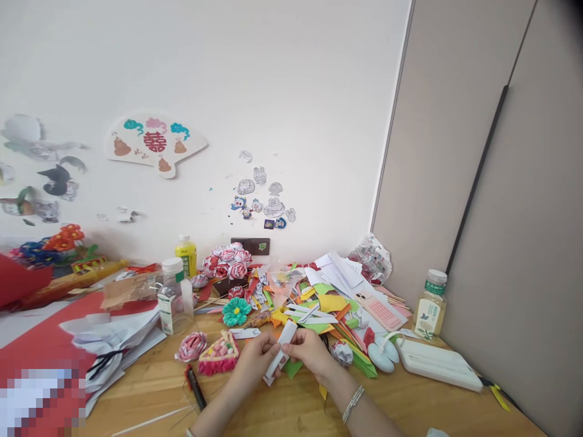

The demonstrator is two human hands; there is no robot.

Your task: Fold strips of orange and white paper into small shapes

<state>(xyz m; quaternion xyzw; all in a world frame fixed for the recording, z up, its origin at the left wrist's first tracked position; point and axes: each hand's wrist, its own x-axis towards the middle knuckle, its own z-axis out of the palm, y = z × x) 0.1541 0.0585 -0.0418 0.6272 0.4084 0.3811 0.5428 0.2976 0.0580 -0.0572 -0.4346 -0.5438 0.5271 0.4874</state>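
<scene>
A folded strip of white paper (287,332) slants between my two hands above the front of the table. My left hand (257,359) pinches its left edge with thumb and fingers. From the other side, my right hand (310,352) grips the same strip near its middle, thumb on top. Some fingertips are hidden behind the paper. Close to my left hand lie a triangular pink craft piece (219,355) and a red-and-white paper rose (191,346). A crumpled white paper flower (341,353) sits just right of my right hand.
Coloured paper scraps (334,303) pile up behind my hands. A black pen (195,387) lies at left, near a clear bottle (170,303). On the right are a white power bank (437,364), a pink phone (380,311) and a drink bottle (430,309).
</scene>
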